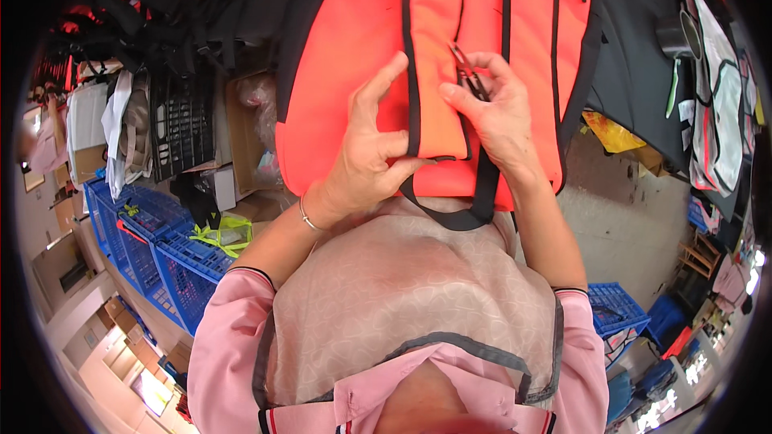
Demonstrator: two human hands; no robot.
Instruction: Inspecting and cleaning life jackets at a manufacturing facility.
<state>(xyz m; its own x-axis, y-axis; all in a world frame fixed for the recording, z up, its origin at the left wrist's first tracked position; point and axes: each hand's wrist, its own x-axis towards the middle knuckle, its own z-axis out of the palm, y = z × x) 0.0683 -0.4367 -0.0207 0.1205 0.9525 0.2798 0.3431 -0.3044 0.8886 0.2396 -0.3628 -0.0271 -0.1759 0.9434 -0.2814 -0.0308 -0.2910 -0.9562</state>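
A bright red-orange backpack [338, 96] with black edging lies in front of me. Its padded orange shoulder strap [437, 104], bound in black, runs down the middle. My left hand [374, 133] has the strap's lower end by its left edge, thumb low at the bottom seam and the index finger stretched upward. Small thread snips [472, 76] with dark handles are in my right hand [500, 108], their tips pointing up and left over the strap's right edge. Beneath both hands, a black webbing loop [458, 217] hangs toward my apron.
Dark fabric [635, 80] covers the work surface to the right, with a grey-white bag [716, 104] at its far side. Blue plastic crates [173, 257] stand at the left, and another blue crate [615, 309] sits low right. Black straps [177, 16] pile up at the far left.
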